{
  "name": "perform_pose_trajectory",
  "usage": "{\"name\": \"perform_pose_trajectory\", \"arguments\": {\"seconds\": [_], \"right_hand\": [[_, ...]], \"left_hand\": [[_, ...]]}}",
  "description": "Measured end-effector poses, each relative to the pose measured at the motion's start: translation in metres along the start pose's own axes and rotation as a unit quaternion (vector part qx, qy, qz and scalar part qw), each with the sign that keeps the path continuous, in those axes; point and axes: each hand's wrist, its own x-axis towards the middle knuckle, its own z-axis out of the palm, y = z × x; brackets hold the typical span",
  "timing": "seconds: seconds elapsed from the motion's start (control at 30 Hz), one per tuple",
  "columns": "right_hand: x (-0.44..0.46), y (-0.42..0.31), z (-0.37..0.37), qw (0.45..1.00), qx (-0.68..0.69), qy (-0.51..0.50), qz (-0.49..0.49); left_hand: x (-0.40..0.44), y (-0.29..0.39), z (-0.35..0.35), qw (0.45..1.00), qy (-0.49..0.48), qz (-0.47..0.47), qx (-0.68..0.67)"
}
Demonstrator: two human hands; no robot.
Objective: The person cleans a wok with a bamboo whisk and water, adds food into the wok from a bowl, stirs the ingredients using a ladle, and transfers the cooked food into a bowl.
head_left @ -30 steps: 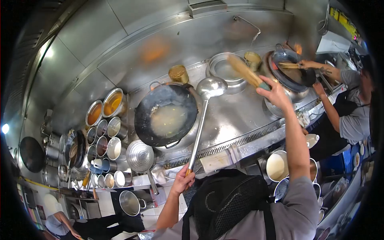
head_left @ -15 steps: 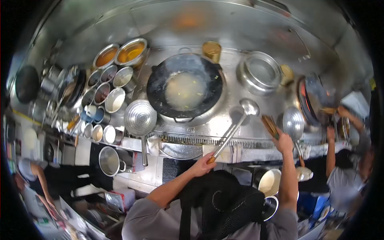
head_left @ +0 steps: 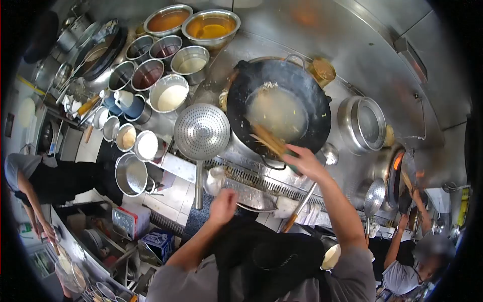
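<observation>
Some liquid [head_left: 282, 113] remains in the wok [head_left: 246, 93] beyond your right hand [head_left: 305, 163], gripping a brush [head_left: 271, 141]; your left hand [head_left: 223, 206] curls, hold unclear.

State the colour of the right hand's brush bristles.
Yellowish tan bristles, best seen in the head view.

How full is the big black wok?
Partly full: in the wok, cloudy liquid pools at the bottom, with dark sides showing above.

- Tan bamboo brush [head_left: 268, 140]: green grip partly hidden under the right fingers [head_left: 301, 155].
- Long steel ladle [head_left: 329, 154], beside those fingers: upper shaft covered.
- Left fingers [head_left: 230, 197]: blurred, palm hidden.
</observation>
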Motion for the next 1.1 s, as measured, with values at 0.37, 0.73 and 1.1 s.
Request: {"name": "perform_pose_trajectory", "arguments": {"seconds": [0.37,0.73,1.1], "right_hand": [[0.100,-0.067,0.096,0.938,0.321,0.063,0.115],[0.100,-0.035,0.068,0.989,0.022,0.134,0.066],[0.136,0.016,-0.037,0.978,-0.160,0.135,0.008]], "left_hand": [[0.036,-0.067,-0.044,0.995,0.002,0.006,0.104],[0.072,-0.095,-0.044,0.990,-0.118,-0.053,-0.057],[0.071,-0.060,-0.080,0.853,-0.114,-0.154,-0.486]]}}
